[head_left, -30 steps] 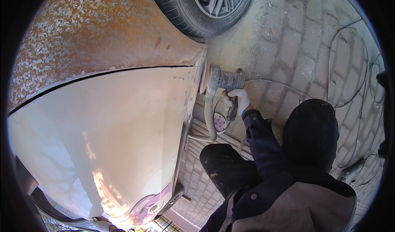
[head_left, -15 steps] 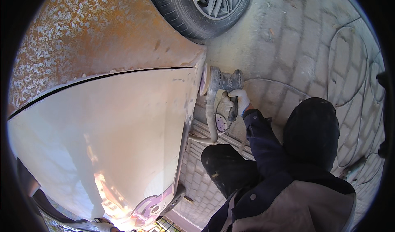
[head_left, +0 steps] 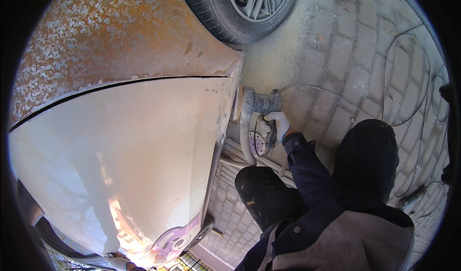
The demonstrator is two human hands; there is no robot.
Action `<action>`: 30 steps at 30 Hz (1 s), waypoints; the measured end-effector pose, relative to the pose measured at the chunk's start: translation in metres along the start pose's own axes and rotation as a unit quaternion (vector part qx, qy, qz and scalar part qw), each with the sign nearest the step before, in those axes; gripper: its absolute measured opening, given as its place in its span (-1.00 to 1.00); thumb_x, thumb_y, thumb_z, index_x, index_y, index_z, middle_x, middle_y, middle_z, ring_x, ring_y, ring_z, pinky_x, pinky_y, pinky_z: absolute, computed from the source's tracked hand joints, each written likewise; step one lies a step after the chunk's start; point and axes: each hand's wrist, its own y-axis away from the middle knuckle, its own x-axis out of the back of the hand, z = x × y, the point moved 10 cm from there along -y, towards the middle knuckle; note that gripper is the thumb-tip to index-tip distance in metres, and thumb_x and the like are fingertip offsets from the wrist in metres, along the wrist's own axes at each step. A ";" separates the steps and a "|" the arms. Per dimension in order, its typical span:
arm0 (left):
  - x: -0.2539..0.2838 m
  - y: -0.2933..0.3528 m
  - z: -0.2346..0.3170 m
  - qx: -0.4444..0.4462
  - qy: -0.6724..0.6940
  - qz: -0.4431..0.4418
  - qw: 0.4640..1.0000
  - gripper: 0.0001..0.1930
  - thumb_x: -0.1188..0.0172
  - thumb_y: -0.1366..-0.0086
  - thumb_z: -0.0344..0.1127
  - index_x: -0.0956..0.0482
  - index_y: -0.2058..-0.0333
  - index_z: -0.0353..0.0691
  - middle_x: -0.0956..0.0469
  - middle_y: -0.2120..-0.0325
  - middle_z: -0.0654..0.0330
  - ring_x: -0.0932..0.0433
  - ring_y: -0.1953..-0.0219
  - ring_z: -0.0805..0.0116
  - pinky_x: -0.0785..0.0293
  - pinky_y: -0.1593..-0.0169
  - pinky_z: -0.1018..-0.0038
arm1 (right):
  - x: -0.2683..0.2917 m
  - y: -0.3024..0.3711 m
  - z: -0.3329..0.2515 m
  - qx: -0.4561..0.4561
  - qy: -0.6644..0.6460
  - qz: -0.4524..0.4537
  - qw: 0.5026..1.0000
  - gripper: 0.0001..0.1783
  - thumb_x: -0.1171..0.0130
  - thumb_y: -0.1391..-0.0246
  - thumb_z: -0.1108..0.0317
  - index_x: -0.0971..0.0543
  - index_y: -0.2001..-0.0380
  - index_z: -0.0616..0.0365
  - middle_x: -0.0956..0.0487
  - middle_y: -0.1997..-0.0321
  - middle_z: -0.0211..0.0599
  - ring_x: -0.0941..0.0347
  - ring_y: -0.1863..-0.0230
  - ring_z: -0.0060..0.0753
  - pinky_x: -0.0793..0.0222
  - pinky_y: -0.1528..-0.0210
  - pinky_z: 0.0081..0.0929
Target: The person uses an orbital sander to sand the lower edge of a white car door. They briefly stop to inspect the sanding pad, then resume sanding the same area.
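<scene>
My right hand [head_left: 278, 123], in a white glove, is closed around the handle of a dusty grey power sander [head_left: 263, 102]. The sander's round pad meets the lower edge of a pale, smooth car door [head_left: 144, 136]. A ribbed hose [head_left: 245, 139] bends down from the tool. Just below the sander, a pinkish sanding disc [head_left: 257, 143] with several holes shows beside the hose. At the lower left, my gloved left hand [head_left: 116, 260] is at the door's far edge; its fingers are too small and partly hidden to read.
A worn orange-brown body panel [head_left: 110, 35] adjoins the door across a dark gap. Above it stands a car wheel [head_left: 259, 4]. A thin cable [head_left: 331, 92] runs over dusty paving [head_left: 355, 64], looping at the right. My knees [head_left: 269, 194] are close to the car.
My right hand and the sander have shifted slightly down the picture, along the door's lower edge. More of my left hand and its wrist has come into view.
</scene>
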 end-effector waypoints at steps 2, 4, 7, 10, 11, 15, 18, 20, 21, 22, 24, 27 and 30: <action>0.001 -0.009 -0.010 0.017 -0.013 -0.007 1.000 -0.74 0.09 -0.52 -0.22 -0.51 0.31 -0.19 -0.48 0.40 0.16 -0.40 0.34 0.26 -0.40 0.14 0.24 | 0.010 0.002 0.007 -0.007 0.020 0.040 0.999 -0.70 -0.07 -0.04 0.29 -0.57 0.28 0.32 -0.46 0.54 -0.28 -0.28 0.60 -0.40 -0.27 0.46 -0.31; 0.006 -0.023 -0.022 0.022 -0.027 -0.003 0.999 -0.73 0.08 -0.52 -0.20 -0.50 0.31 -0.20 -0.48 0.39 0.15 -0.40 0.33 0.25 -0.40 0.11 0.23 | 0.003 0.002 0.001 0.018 0.033 0.014 0.999 -0.71 -0.07 -0.04 0.29 -0.57 0.28 0.32 -0.46 0.53 -0.27 -0.28 0.60 -0.39 -0.27 0.47 -0.30; 0.014 -0.047 -0.023 -0.074 -0.189 0.014 0.979 -0.76 0.00 -0.50 -0.12 -0.45 0.11 -0.17 -0.55 0.31 0.04 -0.50 0.30 0.07 -0.46 0.16 0.12 | -0.010 0.005 -0.008 0.042 0.030 -0.022 0.998 -0.71 -0.07 -0.04 0.29 -0.57 0.28 0.31 -0.47 0.52 -0.25 -0.28 0.60 -0.37 -0.26 0.47 -0.30; 0.007 -0.061 -0.009 -0.212 -0.402 0.034 0.890 -0.56 -0.10 -0.47 -0.03 -0.37 -0.18 -0.12 -0.65 0.19 -0.11 -0.65 0.26 -0.17 -0.55 0.26 -0.03 | -0.011 0.006 -0.011 0.058 0.032 -0.010 0.998 -0.71 -0.07 -0.05 0.29 -0.57 0.28 0.31 -0.48 0.53 -0.24 -0.28 0.60 -0.35 -0.26 0.46 -0.30; 0.001 -0.060 -0.006 -0.255 -0.465 0.039 0.847 -0.47 -0.14 -0.46 0.01 -0.34 -0.28 -0.10 -0.68 0.15 -0.16 -0.69 0.25 -0.25 -0.58 0.30 -0.08 | -0.013 0.006 -0.010 0.070 0.032 -0.019 0.997 -0.71 -0.08 -0.05 0.29 -0.57 0.27 0.31 -0.48 0.53 -0.24 -0.28 0.60 -0.35 -0.26 0.46 -0.30; 0.013 -0.076 -0.032 -0.191 -0.300 0.014 0.935 -0.46 -0.11 -0.48 0.01 -0.31 -0.30 -0.10 -0.69 0.16 -0.17 -0.69 0.25 -0.26 -0.60 0.27 -0.05 | -0.006 0.008 0.022 0.040 0.040 -0.009 0.998 -0.73 -0.08 -0.06 0.31 -0.59 0.29 0.31 -0.49 0.54 -0.25 -0.29 0.61 -0.37 -0.27 0.45 -0.30; 0.006 -0.094 -0.038 -0.232 -0.364 -0.003 0.902 -0.44 -0.12 -0.47 0.01 -0.29 -0.33 -0.08 -0.69 0.15 -0.16 -0.70 0.23 -0.24 -0.62 0.25 -0.02 | 0.005 0.013 0.040 0.014 0.061 0.033 0.997 -0.76 -0.07 -0.07 0.33 -0.60 0.33 0.30 -0.49 0.53 -0.27 -0.31 0.61 -0.39 -0.28 0.45 -0.31; 0.003 -0.106 -0.042 -0.257 -0.412 0.004 0.874 -0.42 -0.14 -0.47 0.01 -0.27 -0.35 -0.05 -0.69 0.14 -0.15 -0.70 0.21 -0.23 -0.62 0.24 0.00 | -0.002 0.017 0.032 0.040 0.071 0.021 0.996 -0.76 -0.07 -0.07 0.33 -0.60 0.33 0.30 -0.49 0.54 -0.27 -0.32 0.62 -0.38 -0.28 0.45 -0.32; 0.005 -0.111 -0.047 -0.254 -0.421 0.011 0.871 -0.41 -0.15 -0.47 0.00 -0.27 -0.36 -0.03 -0.69 0.14 -0.14 -0.71 0.21 -0.21 -0.63 0.25 0.01 | -0.002 0.019 0.026 0.053 0.082 0.042 0.994 -0.76 -0.07 -0.07 0.33 -0.60 0.34 0.29 -0.49 0.55 -0.28 -0.32 0.62 -0.37 -0.28 0.46 -0.32; 0.006 -0.115 -0.050 -0.250 -0.429 0.019 0.868 -0.41 -0.16 -0.46 -0.01 -0.26 -0.37 -0.02 -0.70 0.13 -0.14 -0.71 0.21 -0.19 -0.63 0.26 0.02 | -0.013 0.020 0.019 0.066 0.091 0.013 0.994 -0.77 -0.07 -0.08 0.33 -0.60 0.34 0.29 -0.48 0.55 -0.27 -0.32 0.62 -0.37 -0.28 0.46 -0.33; 0.007 -0.116 -0.053 -0.246 -0.441 0.037 0.863 -0.40 -0.17 -0.46 -0.04 -0.25 -0.39 0.01 -0.70 0.12 -0.13 -0.73 0.21 -0.15 -0.65 0.27 0.04 | -0.035 0.026 0.005 0.102 0.113 -0.046 0.987 -0.78 -0.07 -0.09 0.34 -0.59 0.33 0.28 -0.48 0.55 -0.27 -0.32 0.62 -0.35 -0.29 0.46 -0.34; 0.007 -0.111 -0.058 -0.201 -0.304 0.025 0.931 -0.38 -0.17 -0.47 -0.15 -0.20 -0.43 0.06 -0.67 0.03 -0.09 -0.74 0.24 0.00 -0.67 0.29 0.12 | -0.042 0.029 0.001 0.113 0.098 -0.031 0.988 -0.79 -0.07 -0.12 0.34 -0.59 0.33 0.27 -0.48 0.56 -0.27 -0.31 0.63 -0.34 -0.29 0.47 -0.35; 0.002 -0.101 -0.050 -0.195 -0.369 0.030 0.908 -0.38 -0.15 -0.47 -0.20 -0.19 -0.44 0.09 -0.66 -0.01 -0.04 -0.73 0.21 0.04 -0.68 0.24 0.18 | -0.034 0.032 0.015 0.100 0.112 0.004 0.989 -0.81 -0.08 -0.13 0.36 -0.59 0.32 0.28 -0.51 0.54 -0.25 -0.36 0.63 -0.36 -0.33 0.45 -0.35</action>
